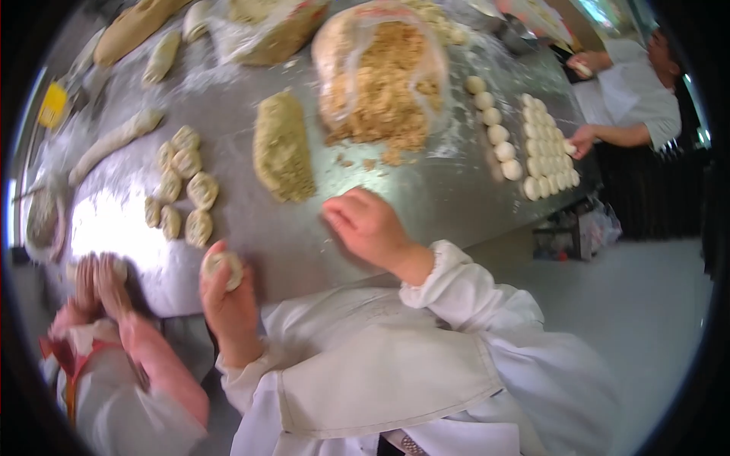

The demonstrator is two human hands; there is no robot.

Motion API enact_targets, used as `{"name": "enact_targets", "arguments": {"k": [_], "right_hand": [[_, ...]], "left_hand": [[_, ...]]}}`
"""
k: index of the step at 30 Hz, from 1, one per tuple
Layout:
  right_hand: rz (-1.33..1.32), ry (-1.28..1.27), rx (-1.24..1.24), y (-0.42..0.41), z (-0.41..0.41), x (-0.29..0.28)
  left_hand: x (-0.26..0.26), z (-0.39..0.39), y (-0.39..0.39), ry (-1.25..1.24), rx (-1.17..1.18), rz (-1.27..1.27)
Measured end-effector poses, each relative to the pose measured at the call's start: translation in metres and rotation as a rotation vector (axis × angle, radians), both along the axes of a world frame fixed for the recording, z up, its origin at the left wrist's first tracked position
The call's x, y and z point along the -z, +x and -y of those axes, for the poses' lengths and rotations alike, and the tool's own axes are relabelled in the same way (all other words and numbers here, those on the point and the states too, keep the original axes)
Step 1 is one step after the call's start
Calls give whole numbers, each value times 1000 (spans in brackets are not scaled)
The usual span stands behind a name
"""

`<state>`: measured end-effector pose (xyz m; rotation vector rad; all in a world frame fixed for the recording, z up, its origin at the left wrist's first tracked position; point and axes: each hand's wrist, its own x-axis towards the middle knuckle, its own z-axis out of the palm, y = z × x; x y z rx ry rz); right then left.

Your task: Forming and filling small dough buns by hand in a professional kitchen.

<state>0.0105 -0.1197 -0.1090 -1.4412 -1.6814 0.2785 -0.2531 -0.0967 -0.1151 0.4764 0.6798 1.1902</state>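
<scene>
In my left hand (231,308) is a flat round piece of dough (223,270), held between thumb and fingers above the table's near edge. My right hand (368,225) hovers over the steel table with its fingers curled together; nothing shows in them, though the palm side is hidden. Just beyond it lies a long block of yellowish-green filling or dough (282,148). Farther back, a large open plastic bag (436,74) spills crumbly brown filling (393,85) onto the tabletop. Several cut dough pieces (202,191) with a swirled face lie beyond my left hand.
At left, a co-worker's hands (102,282) press a dough roll; a dough rope (117,145) lies beyond. A row of dough balls (498,134) and a block of several more (544,148) sit at right, beside another person (627,94). Bagged dough (268,34) stands at the back.
</scene>
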Motion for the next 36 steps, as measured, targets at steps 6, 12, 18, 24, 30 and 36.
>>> {"name": "enact_targets", "arguments": {"k": [6,12,18,24,30,36], "right_hand": [[51,-47,-10,-12,-14,-6],[218,77,1,-22,-57,-4],[276,47,-5,-23,-68,5],[98,-149,26,-19,-49,3],[-1036,-728,-189,-12,-17,-34],[-284,-341,-91,-22,2,-40]], "left_hand": [[-4,2,39,-226,78,297],[-9,12,54,-225,286,152],[-18,12,68,-231,291,86],[-13,8,70,-256,296,138],[-5,7,90,-258,222,231],[-17,9,110,-246,244,216]]}}
